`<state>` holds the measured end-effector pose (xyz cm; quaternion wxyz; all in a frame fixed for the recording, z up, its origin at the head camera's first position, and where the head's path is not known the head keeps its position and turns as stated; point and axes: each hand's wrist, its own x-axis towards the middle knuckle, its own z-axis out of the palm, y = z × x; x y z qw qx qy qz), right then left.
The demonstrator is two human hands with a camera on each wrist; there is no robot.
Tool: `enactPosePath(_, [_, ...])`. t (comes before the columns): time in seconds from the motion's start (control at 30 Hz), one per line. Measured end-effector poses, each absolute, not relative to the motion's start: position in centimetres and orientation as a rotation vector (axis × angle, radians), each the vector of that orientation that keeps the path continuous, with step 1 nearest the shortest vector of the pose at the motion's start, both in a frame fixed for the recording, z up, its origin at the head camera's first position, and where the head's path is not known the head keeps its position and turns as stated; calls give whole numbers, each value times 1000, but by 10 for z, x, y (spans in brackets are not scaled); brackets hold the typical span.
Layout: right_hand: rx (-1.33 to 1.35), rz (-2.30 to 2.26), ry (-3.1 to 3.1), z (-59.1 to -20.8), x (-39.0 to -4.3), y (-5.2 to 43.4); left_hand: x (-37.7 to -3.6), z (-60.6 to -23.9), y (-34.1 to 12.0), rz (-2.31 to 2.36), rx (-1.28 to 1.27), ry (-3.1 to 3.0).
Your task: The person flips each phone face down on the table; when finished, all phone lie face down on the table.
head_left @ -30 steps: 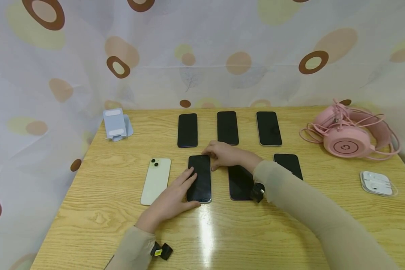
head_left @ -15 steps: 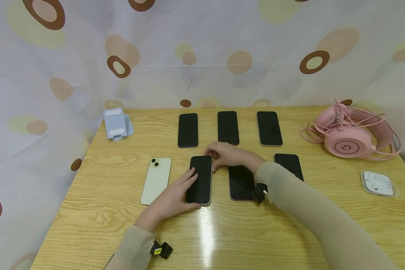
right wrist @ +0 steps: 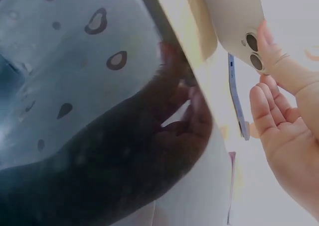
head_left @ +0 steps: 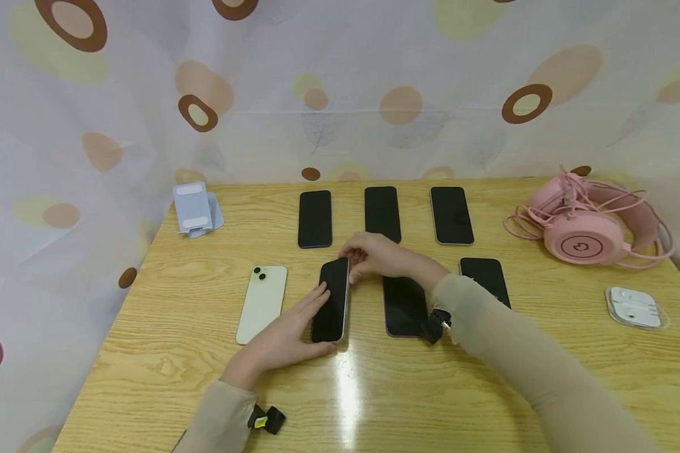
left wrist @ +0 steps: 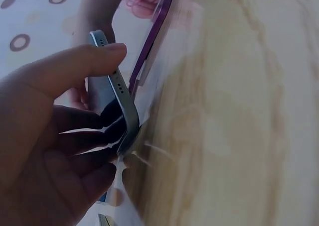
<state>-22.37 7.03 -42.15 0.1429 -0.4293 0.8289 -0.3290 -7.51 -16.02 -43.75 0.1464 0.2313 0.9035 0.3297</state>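
Tilted on its left long side is a smartphone (head_left: 331,314) with a black screen, its right edge raised off the table. Its pale back (right wrist: 232,14) with two camera lenses shows in the right wrist view. My right hand (head_left: 378,255) pinches its upper right corner between thumb and fingers. My left hand (head_left: 280,343) holds the lower left part, fingertips on the screen side and thumb on the bottom edge (left wrist: 122,94). Just left lies a cream smartphone (head_left: 262,304), back up. A purple-edged smartphone (head_left: 403,308) lies face up under my right wrist.
Three smartphones, the left one (head_left: 315,219) among them, lie face up at the back of the wooden table (head_left: 164,352). Another smartphone (head_left: 485,280) lies right of centre. A blue phone stand (head_left: 194,207) is at left; pink headphones (head_left: 583,236) and boxed earphones (head_left: 631,307) are at right.
The smartphone lay nearly flat a second ago; now its right side is raised and its screen tilts to the left. My right hand stays at its upper corner, and my left hand has barely moved.
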Motion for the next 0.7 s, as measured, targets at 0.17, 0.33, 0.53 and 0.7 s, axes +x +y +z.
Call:
enactPosePath(0.17, [-1239, -997, 2400, -417, -222, 63, -75, -437, -162, 987, 641, 2593])
enactPosePath(0.33, [-1241, -1030, 2403, -412, -220, 57, -74, -437, -163, 1004, 640, 2607])
enactPosePath(0.53, [-1240, -1075, 2397, -412, -218, 53, -74, -437, -166, 1021, 631, 2614])
enactPosePath(0.7, [-1230, -1156, 2338, -416, -218, 48, -74, -438, -168, 1018, 623, 2619])
